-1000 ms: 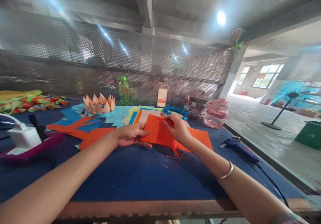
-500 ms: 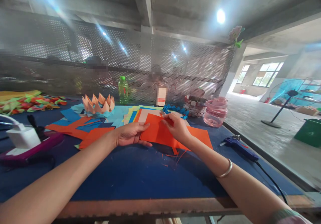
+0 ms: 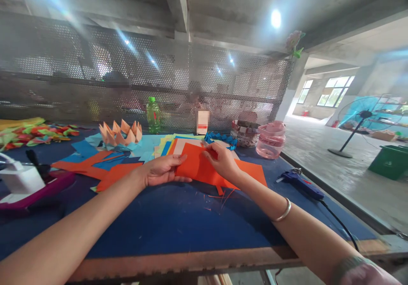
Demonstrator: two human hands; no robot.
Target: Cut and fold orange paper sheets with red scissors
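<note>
An orange sheet of paper [image 3: 196, 162] is held up a little above the blue table. My left hand [image 3: 164, 170] pinches its left edge, thumb on top and fingers beneath. At the sheet's upper part, my right hand [image 3: 221, 161] has its thumb and fingertips closed on the far edge. More orange paper [image 3: 251, 172] lies under and beside my right wrist. Behind the held sheet is a stack of coloured paper [image 3: 168, 145] in yellow, blue and pale pink. Thin orange scraps [image 3: 225, 198] lie just in front of the sheet.
A folded-paper crown [image 3: 120, 135], orange cut-outs [image 3: 117, 176] and a green bottle [image 3: 153, 115] stand left. Blue folded paper [image 3: 223, 141], a woven basket [image 3: 245, 132] and a pink jug [image 3: 270, 140] are right. A glue gun [image 3: 301, 183] trails its cord; a power strip [image 3: 57, 187] lies left.
The whole view has shifted slightly, so things appear a little further left. Both hands keep their hold on the orange sheet, with hardly any movement.
</note>
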